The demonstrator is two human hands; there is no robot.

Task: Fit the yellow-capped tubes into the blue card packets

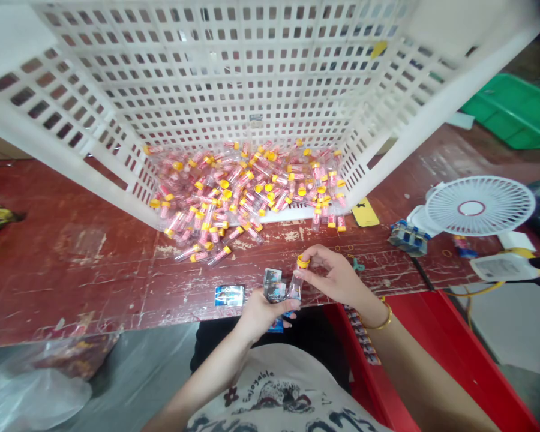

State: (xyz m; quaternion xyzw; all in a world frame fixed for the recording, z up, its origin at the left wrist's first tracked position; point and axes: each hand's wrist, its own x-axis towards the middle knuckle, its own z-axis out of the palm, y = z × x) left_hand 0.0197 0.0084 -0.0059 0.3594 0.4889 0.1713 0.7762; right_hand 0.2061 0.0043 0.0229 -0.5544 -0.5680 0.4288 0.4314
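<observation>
My left hand (263, 312) is closed around the lower part of a clear plastic tube (294, 287) and some small blue printed packets (275, 293) at the table's near edge. My right hand (335, 273) pinches the tube's yellow cap (303, 261) from above. A white lattice basket (234, 78) lies tipped on its side behind them. Out of it spills a heap of several clear tubes with yellow caps and pink contents (247, 192) onto the worn red table (94, 270).
A blue packet (229, 295) lies flat left of my hands. A yellow phone (365, 212), a white desk fan (474, 207) and a white charger with yellow cable (499, 266) sit at right. A red bin (436, 336) stands below right, a green bin (513, 111) far right, plastic bags (40, 384) lower left.
</observation>
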